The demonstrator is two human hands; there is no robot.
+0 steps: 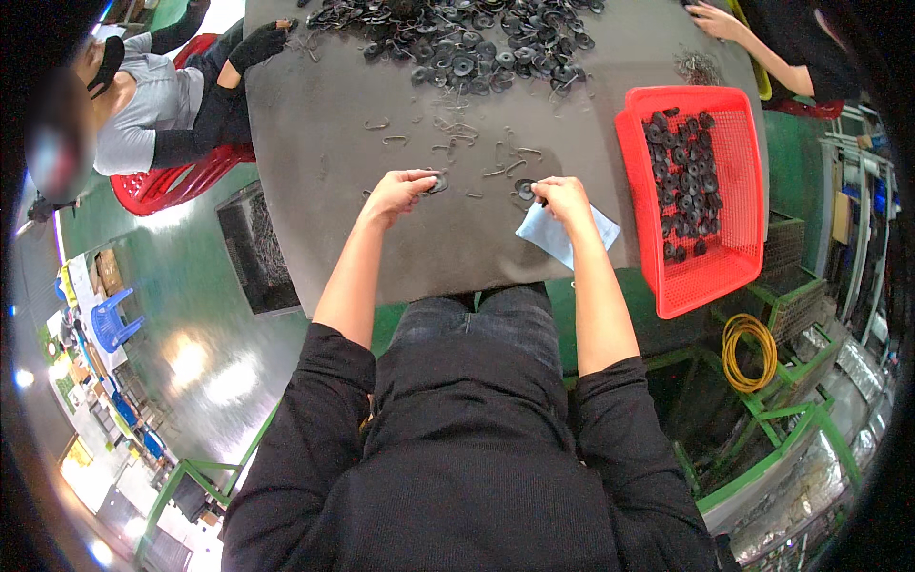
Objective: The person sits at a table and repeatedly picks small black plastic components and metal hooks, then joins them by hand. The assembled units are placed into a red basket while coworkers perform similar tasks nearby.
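Sweater (477, 477): black, worn by the person at the near edge of the grey table (305, 229).
Left hand (402, 194): nearly closed, thumb and fingertips pinching a black disc (440, 182) by its left edge.
Right hand (564, 200): fingers curled in, their tips pinching a second disc (523, 189) at its right side, level with the first.
Blue cloth (555, 240): on the table, partly beneath the right forearm.
Hooks (457, 130): thin, scattered just beyond both hands.
Pile (477, 52): many black discs heaped along the far side.
Red basket (729, 276): at the right, dark pieces inside, mostly toward its left.
Co-workers: a gloved hand (259, 46) far left, a bare hand (717, 22) far right.
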